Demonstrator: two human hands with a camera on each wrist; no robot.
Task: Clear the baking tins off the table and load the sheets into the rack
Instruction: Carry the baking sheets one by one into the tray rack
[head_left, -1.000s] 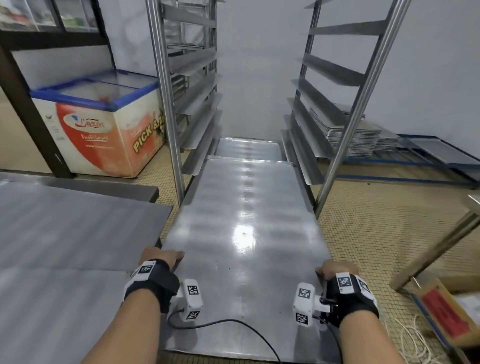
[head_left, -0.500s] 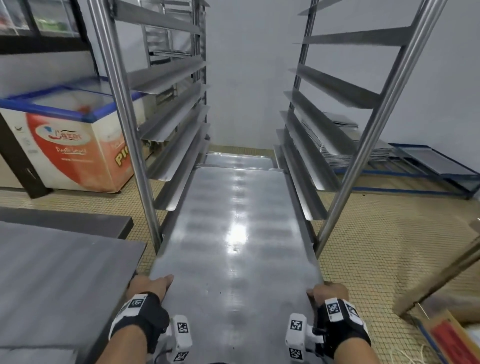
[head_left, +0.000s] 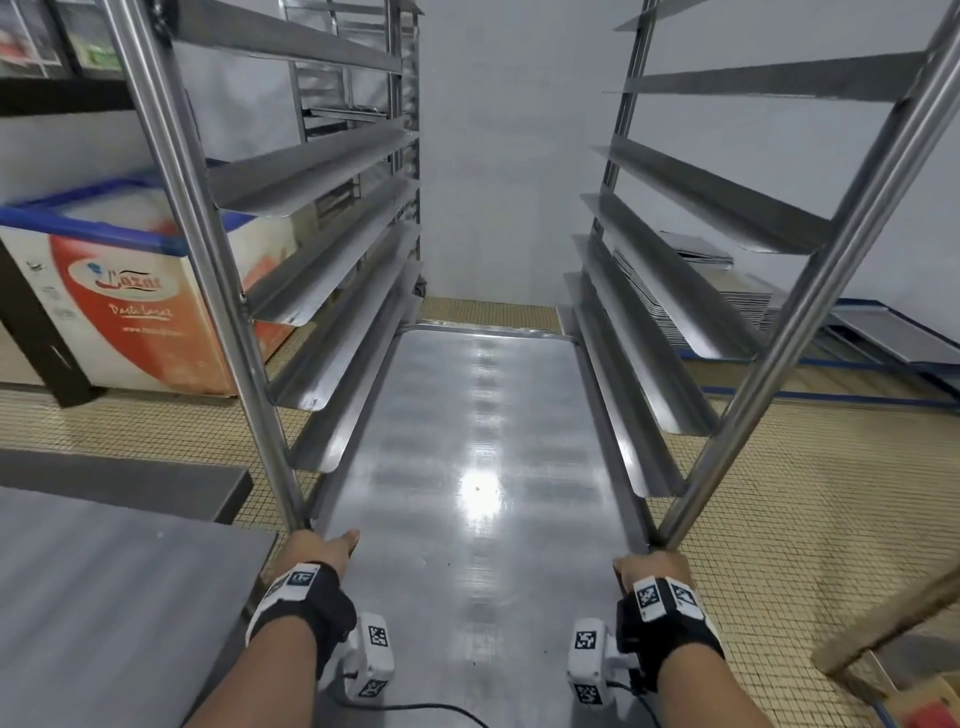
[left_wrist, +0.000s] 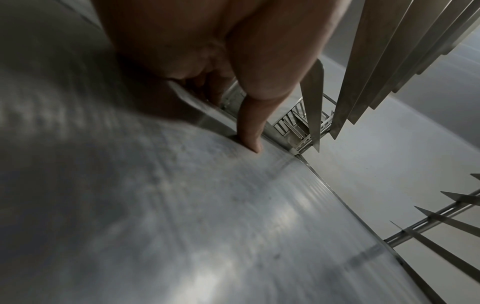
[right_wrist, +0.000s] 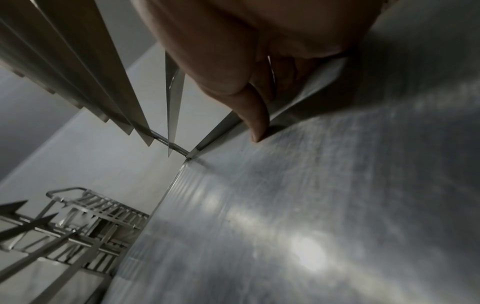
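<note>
A long shiny metal baking sheet (head_left: 467, 457) lies lengthwise between the two sides of the steel rack (head_left: 332, 332), most of it inside, on a low pair of runners. My left hand (head_left: 322, 551) grips the sheet's near left edge, thumb on top (left_wrist: 252, 131) and fingers under the rim. My right hand (head_left: 649, 566) grips the near right edge the same way, thumb pressed on the sheet (right_wrist: 257, 123). Both hands are level with the rack's front posts. The sheet (left_wrist: 207, 216) fills both wrist views (right_wrist: 311, 205).
A steel table (head_left: 114, 597) is at my lower left. A chest freezer (head_left: 119, 291) stands behind the rack's left side. Stacked sheets (head_left: 737, 301) and a blue floor frame (head_left: 883, 364) lie right of the rack. A wooden beam and cardboard box (head_left: 893, 649) are near right.
Both hands have pushed the sheet forward, so it has slid deeper along the rack's runners. My hands have come up to the rack's front posts and the rack looks much closer.
</note>
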